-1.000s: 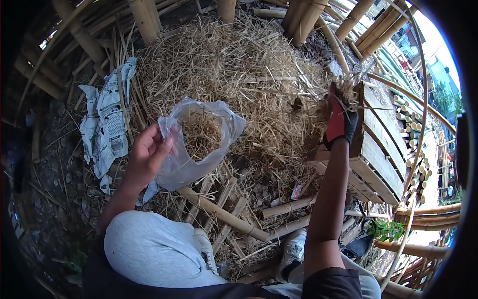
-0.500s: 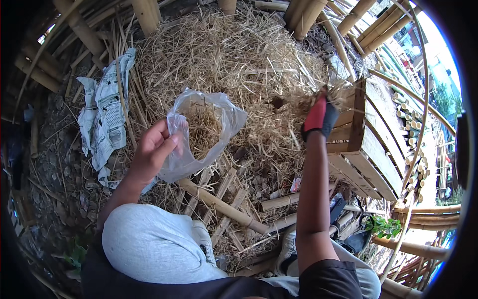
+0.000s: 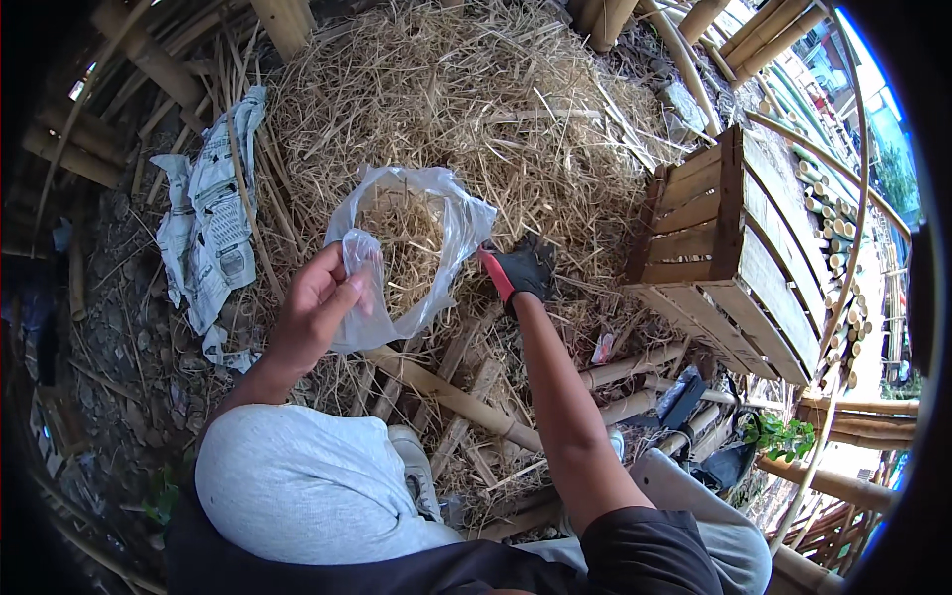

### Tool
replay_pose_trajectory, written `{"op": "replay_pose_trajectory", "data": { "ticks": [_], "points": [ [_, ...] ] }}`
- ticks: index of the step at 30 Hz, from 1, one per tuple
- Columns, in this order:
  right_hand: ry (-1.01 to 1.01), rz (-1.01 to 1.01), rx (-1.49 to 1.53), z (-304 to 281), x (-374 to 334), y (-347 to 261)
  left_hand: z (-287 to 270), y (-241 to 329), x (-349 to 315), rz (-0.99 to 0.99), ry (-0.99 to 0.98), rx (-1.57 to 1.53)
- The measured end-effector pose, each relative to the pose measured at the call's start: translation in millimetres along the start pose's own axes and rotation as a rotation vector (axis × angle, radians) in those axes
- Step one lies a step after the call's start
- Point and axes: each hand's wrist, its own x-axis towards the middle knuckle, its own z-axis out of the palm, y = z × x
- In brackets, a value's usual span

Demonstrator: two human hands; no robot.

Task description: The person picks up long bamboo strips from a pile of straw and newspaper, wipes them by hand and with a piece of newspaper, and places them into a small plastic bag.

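Note:
A clear plastic bag with a wide mouth sits low over the straw, and dry straw shows through its opening. My bare left hand is closed, pinching the bag's left edge between thumb and fingers. On my right hand is a red and black glove; its thumb lies beside the bag's right rim, apart from the dark fingers. Those fingers are low over the straw bed, near a dark clump. Whether the clump touches the glove is hard to make out.
A slatted wooden crate stands tilted at the right. Crumpled printed paper lies on the left. A bamboo pole crosses the ground before my knees, and bamboo posts rise along the far side.
My right hand has moved left and nearer, from beside the crate to the bag's right rim. The straw seen in it before no longer shows there. My left hand keeps its pinch on the bag.

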Motion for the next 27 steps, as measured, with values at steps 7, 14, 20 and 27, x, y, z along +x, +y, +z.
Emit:
{"op": "replay_pose_trajectory", "data": {
  "ticks": [7, 14, 20, 27],
  "points": [
    [0.054, -0.167, -0.281, 29.1, -40.2, -35.3, -3.2, 6.8, -4.8, 0.027, 0.029, 0.030],
    [0.374, -0.287, 0.171, 21.8, 22.8, 28.9, -0.9, 7.7, 3.7, 0.061, 0.170, 0.007],
    [0.408, -0.259, 0.443, -104.4, -5.5, 38.8, -1.1, 50.8, 10.4, 0.256, -0.015, 0.281],
    [0.558, -0.502, 0.769, -191.5, -24.9, 54.6, 29.0, 95.6, 24.9, 0.444, -0.240, 0.464]
  ]
}}
